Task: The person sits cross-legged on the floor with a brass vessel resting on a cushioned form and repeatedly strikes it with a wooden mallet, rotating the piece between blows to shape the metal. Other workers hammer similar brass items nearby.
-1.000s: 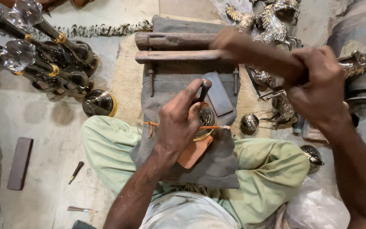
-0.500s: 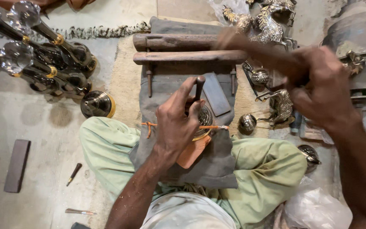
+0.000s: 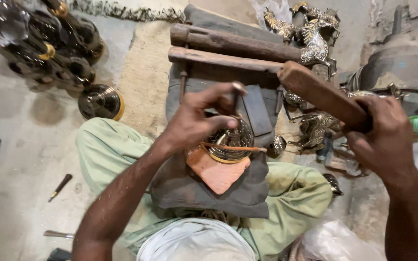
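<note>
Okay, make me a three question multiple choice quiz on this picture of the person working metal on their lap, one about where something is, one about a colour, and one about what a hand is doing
1. Where does the round brass piece rest?
A. On the orange pad on the person's lap
B. On the bare floor by the loose tool
C. On top of the wooden bars

2. What colour is the trouser cloth on the knees?
A. Dark red
B. Pale green
C. Black

3. How is the right hand occupied?
A. Lying flat and empty on the floor
B. Gripping a wooden mallet raised above the work
C. Holding a clear glass ball

Answers:
1. A, the brass piece sits on the orange pad over the grey cloth on the lap.
2. B, both knees show pale green fabric.
3. B, its fingers wrap the wooden mallet, held in the air, while the left hand pinches a thin chisel on the brass.
</note>
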A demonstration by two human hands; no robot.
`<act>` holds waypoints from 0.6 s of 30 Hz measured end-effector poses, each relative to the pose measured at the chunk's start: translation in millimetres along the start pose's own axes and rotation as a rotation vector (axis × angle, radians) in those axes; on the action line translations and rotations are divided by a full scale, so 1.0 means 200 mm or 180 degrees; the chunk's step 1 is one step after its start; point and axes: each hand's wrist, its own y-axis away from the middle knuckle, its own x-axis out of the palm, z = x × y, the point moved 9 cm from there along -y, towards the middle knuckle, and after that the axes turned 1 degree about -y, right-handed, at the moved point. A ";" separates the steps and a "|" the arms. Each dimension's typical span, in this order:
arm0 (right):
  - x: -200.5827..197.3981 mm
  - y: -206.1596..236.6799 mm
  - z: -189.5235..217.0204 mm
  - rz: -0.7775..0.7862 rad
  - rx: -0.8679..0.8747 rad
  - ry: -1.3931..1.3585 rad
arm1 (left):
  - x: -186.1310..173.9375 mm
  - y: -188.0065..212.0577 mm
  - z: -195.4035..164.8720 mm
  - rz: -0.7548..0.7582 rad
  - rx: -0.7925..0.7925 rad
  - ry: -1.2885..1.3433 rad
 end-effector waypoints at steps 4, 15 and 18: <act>0.02 0.00 0.03 0.0016 0.0027 0.0023 | 0.04 -0.08 0.01 0.0599 0.0520 -0.0489; 0.03 -0.07 -0.05 -0.0601 0.0489 -0.1238 | 0.03 -0.15 -0.04 0.1123 0.0863 -0.0360; 0.01 -0.13 0.06 -0.0447 -0.0300 0.0233 | 0.02 -0.16 -0.03 0.1033 0.0883 -0.0469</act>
